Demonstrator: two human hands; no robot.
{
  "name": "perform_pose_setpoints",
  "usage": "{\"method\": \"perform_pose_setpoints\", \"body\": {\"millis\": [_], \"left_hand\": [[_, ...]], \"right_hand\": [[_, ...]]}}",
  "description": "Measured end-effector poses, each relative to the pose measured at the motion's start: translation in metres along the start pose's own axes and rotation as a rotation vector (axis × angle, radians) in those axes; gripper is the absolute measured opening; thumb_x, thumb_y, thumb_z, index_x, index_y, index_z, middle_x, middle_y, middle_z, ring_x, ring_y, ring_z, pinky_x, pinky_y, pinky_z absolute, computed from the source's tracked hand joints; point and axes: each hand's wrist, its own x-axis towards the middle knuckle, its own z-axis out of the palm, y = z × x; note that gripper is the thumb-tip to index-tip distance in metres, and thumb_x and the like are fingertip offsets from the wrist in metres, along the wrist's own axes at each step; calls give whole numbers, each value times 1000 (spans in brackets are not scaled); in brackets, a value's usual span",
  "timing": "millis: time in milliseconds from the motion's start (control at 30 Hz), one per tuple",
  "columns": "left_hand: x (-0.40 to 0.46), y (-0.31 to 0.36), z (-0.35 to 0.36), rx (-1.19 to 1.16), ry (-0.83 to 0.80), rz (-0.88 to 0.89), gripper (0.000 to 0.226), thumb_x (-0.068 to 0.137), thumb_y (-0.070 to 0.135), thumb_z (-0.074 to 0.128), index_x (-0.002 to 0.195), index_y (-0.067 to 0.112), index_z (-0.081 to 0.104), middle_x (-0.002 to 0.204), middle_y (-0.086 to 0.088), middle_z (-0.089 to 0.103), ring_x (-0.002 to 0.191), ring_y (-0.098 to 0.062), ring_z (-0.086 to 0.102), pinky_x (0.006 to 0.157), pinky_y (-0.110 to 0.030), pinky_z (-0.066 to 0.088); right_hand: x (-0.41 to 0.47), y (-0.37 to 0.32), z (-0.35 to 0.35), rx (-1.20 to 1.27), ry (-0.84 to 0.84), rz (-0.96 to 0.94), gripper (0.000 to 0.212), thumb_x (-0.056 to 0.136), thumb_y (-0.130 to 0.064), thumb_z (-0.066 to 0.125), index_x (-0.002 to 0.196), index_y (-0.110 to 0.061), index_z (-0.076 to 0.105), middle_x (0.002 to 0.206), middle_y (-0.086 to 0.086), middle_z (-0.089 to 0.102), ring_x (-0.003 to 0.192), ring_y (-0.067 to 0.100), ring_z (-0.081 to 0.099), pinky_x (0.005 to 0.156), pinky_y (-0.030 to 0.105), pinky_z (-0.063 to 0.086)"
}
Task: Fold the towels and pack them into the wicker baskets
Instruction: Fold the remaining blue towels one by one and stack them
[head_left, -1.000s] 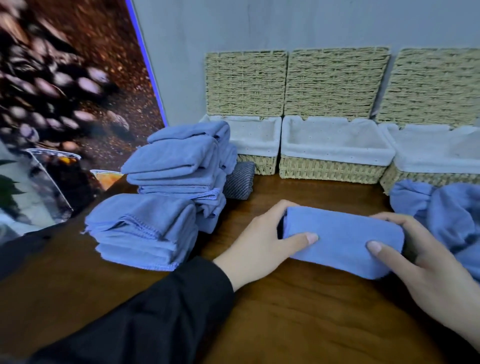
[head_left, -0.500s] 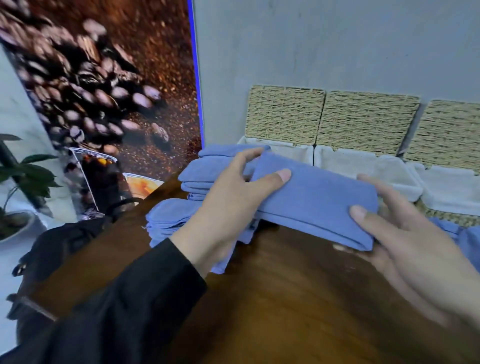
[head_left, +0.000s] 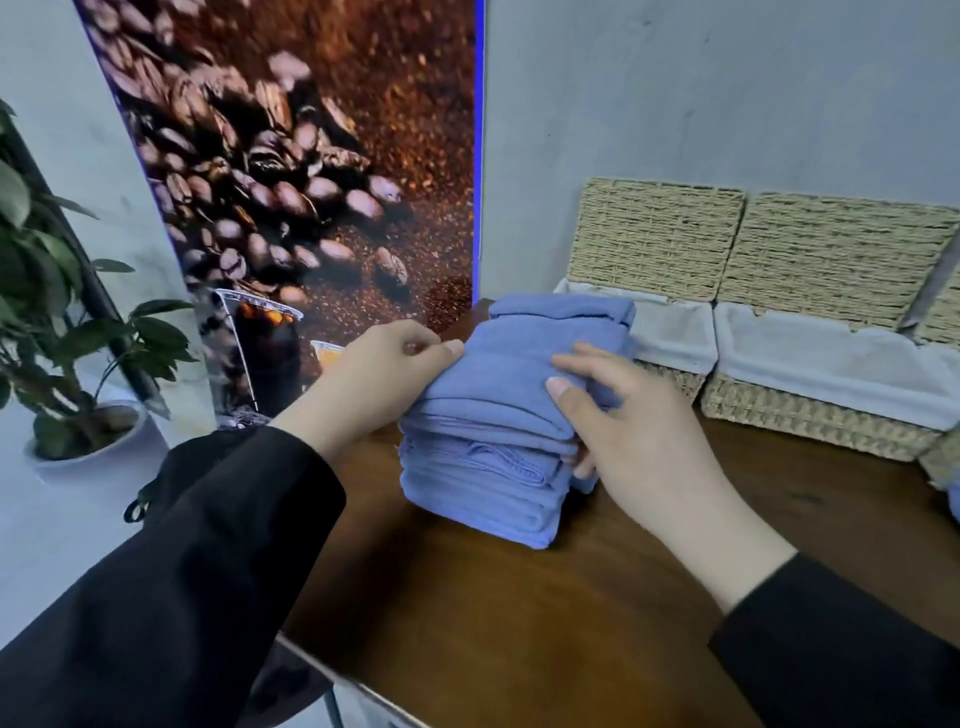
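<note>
Grey wall backs the wooden surface (head_left: 519, 623), where two wicker baskets (head_left: 810, 421) with white liners show nothing inside from this angle. No writing is legible. Left hand (head_left: 374, 379) and right hand (head_left: 628, 431) each clamp their grip on opposite ends of the top folded towel (head_left: 509, 374), which lies on the towel stack (head_left: 483, 478) between them.

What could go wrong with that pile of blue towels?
The near stack of towels sits close to the table's left edge, so a nudge from the left hand might tip it off. The top towel looks uneven under the right hand, so it could slide and unfold.
</note>
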Motion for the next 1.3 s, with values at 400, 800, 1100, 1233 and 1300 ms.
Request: {"method": "perform_pose_setpoints", "body": {"millis": [400,800,1100,1233,1300], "left_hand": [[-47,-22,58,141,96,657,53,107,50,28,138,23,62,149,9,52,145,-1,35,122,-42,25],[-88,111,112,-430,342,782,54,108,35,34,73,6,64,64,10,50,62,-8,51,60,-23,40],[-81,180,293,-236,-323,489,37,106,46,35,138,35,48,119,17,59,110,-3,56,93,-27,48],[-88,208,333,-180,-412,552,46,104,49,40,148,34,39,136,13,53,124,-4,50,103,-29,44],[-89,219,345,-162,-438,577,49,104,50,40,150,34,36,142,12,50,129,-6,47,106,-31,42]], "right_hand": [[-19,29,8,-567,-105,-504,49,104,-52,39,141,-25,59,149,-12,52,143,6,39,117,44,31],[-53,69,-64,-294,236,-450,38,107,-40,43,138,-22,57,140,-13,57,134,7,50,110,43,43],[-111,179,-202,-671,488,-9,40,99,-41,57,133,-21,64,136,-4,62,129,16,54,108,49,43],[-119,206,-255,-923,536,357,63,89,-52,67,143,-23,54,152,1,48,141,26,42,117,58,26],[-124,216,-276,-903,522,579,75,90,-58,63,153,-26,39,161,-2,34,149,23,28,120,56,18]]}}
